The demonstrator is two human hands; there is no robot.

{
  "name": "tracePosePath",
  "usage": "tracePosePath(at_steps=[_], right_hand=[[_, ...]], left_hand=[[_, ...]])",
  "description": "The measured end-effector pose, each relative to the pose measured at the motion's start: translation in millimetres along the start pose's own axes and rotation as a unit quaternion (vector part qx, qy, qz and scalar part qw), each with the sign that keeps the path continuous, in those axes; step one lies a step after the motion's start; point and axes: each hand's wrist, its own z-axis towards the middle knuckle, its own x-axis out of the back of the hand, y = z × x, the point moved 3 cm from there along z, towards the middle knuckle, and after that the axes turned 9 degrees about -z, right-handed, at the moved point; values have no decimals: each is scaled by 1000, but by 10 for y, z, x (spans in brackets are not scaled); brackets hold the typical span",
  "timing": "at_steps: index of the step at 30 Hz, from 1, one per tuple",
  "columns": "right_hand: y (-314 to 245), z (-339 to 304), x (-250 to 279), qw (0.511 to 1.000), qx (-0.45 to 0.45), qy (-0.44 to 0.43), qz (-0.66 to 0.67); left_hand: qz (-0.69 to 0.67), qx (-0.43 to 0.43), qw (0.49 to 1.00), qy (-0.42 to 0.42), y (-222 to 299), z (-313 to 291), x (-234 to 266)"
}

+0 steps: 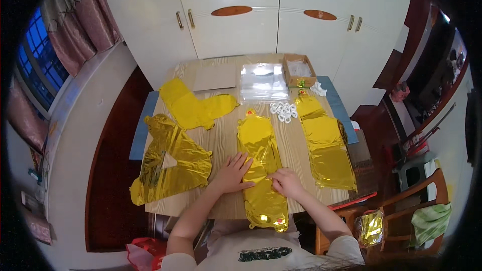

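A long, flat gold foil balloon (261, 146) lies before me, its near end hanging over the table's front edge. My left hand (232, 173) rests flat on its left side, fingers stretched out. Curled closed, my right hand (287, 183) pinches the balloon's right edge near the middle. To the left is a flat A-shaped gold foil balloon (188, 163) with a triangular gap. Beyond it lies a Y-shaped gold foil balloon (193, 106). Another long gold foil balloon (327, 143), creased by folds, lies at the right.
Several white rings (284, 111) are heaped beyond the middle balloon. Clear plastic bags (263, 83), a cardboard sheet (215, 77) and an open cardboard box (300, 71) sit along the table's far side. White cabinets (231, 35) stand behind; a wooden chair (439, 190) is at the right.
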Motion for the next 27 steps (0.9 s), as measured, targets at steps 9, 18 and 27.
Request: tracePosePath(at_steps=[9,18,27], right_hand=[[-17,11,4,1000,16,14,-8],[-45,9,6,999,9,-7,-49],[-223,76,167,987,21,-74,-140]], left_hand=[[43,-25,998,-49,-25,-50,51],[41,-22,993,-112,14,-45,153],[54,-18,987,-150,89,-42,224]])
